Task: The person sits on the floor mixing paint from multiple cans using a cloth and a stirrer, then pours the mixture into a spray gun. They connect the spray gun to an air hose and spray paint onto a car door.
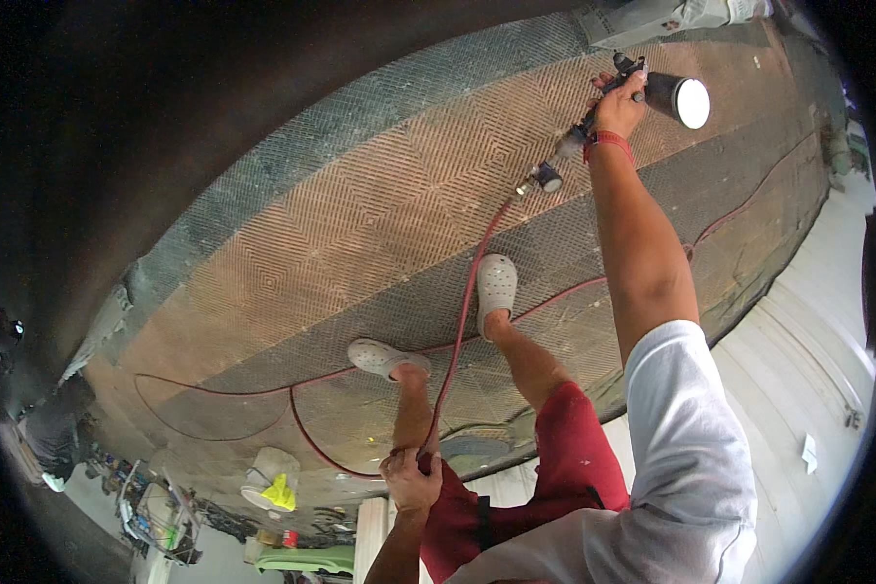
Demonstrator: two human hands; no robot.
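My right hand (621,109), with a red band at the wrist, reaches far out and is closed around a spray gun (610,86). The gun's dark cup (664,94) has a white round end and tilts to the side. Below the grip hang a metal fitting and a small dark gauge or regulator (547,177). From there a red air hose (471,282) runs down toward my body. Beside my knee my left hand (414,477) has its fingers curled around that hose. Part of the hose inside the grip is hidden.
Patterned brown and grey matting (399,185) covers the floor, with more hose looped across it near my clogs (497,292). A large dark curved shape (165,127) fills the upper left. A cluttered rack (156,516) and a yellow cloth (279,493) lie lower left.
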